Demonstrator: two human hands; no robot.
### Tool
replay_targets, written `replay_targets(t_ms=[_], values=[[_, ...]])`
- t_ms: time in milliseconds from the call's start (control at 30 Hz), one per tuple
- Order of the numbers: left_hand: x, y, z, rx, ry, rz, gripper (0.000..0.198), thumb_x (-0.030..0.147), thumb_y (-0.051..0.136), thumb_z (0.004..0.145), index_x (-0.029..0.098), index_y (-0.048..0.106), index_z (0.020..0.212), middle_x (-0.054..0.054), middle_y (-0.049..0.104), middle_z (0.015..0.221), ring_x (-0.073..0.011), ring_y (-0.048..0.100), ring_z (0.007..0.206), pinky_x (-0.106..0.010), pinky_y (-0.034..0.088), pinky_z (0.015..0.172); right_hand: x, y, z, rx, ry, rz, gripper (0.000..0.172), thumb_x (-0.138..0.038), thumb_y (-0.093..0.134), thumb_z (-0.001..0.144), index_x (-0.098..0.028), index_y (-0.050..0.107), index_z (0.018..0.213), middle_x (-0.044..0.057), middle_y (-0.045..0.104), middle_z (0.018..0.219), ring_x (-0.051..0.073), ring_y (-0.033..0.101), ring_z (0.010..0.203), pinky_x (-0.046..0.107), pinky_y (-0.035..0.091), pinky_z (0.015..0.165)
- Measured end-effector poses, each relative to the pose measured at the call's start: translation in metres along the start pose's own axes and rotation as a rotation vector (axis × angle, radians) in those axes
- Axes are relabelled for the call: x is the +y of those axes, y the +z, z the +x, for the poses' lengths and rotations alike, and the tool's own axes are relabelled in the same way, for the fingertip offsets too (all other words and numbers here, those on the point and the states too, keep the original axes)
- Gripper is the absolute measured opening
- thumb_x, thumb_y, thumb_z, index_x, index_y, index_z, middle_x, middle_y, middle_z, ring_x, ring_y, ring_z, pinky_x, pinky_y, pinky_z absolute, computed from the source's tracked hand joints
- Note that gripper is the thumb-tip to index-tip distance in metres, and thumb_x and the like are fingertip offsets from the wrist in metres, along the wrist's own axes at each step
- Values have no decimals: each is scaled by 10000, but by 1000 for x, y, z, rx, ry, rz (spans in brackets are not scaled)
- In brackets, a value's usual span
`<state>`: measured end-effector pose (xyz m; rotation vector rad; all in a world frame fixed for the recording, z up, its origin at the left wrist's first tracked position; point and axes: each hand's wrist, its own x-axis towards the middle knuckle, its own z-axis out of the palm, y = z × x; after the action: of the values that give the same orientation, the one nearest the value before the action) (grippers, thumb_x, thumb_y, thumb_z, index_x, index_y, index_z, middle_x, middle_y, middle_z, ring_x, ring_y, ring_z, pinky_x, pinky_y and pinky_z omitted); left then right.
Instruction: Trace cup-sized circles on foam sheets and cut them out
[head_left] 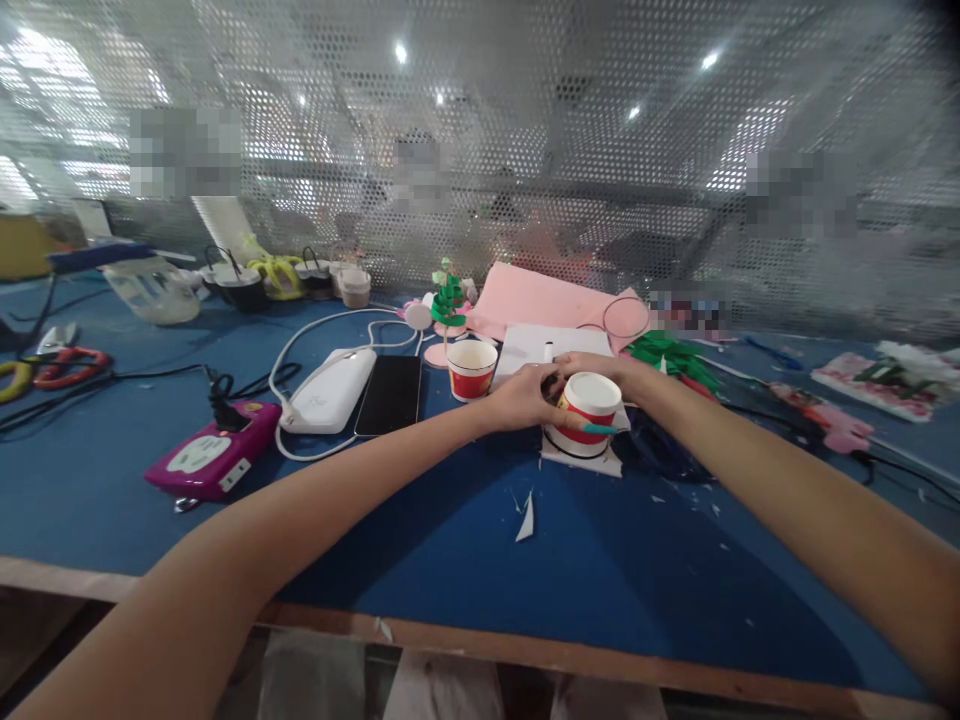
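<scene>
A red and white paper cup [591, 397] is upside down on a piece of white card [611, 463], its white base facing up. My left hand [527, 398] grips the cup from its left side, with the thumb laid across the front. Behind the cup, my right hand [589, 364] is closed, its fingertips meeting my left hand; what they hold is hidden. A small white stick-like end [549, 351] rises just behind the hands. A second red and white paper cup [472, 372] stands upright to the left of my left hand.
Left on the blue table [450, 540] are a black phone [390, 396], a white power bank [330, 392], a purple power strip [215, 450] and pliers [73, 366]. Pink sheet [540, 295] and green paper strips [664, 350] lie behind. A paper scrap [527, 517] lies in front.
</scene>
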<state>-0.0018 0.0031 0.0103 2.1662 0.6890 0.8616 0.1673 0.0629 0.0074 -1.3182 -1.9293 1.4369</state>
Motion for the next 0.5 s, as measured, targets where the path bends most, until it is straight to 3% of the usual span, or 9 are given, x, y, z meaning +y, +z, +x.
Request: replay_targets(t_ms=[333, 500], values=[[-3, -1, 3, -9, 20, 50, 474, 432, 753, 519, 191, 352, 594, 36, 391, 643, -115, 362, 629, -272, 279, 560, -2, 3, -4, 72, 30, 88, 101, -213, 646, 599, -172, 597, 677, -30, 565, 461, 109, 510, 425, 219, 401, 421], [-3, 0, 2, -3, 17, 23, 435, 400, 758, 519, 185, 387, 597, 36, 392, 640, -117, 377, 623, -277, 289, 564, -3, 3, -3, 92, 44, 106, 111, -196, 659, 600, -171, 554, 622, -41, 542, 450, 101, 507, 417, 201, 378, 392]])
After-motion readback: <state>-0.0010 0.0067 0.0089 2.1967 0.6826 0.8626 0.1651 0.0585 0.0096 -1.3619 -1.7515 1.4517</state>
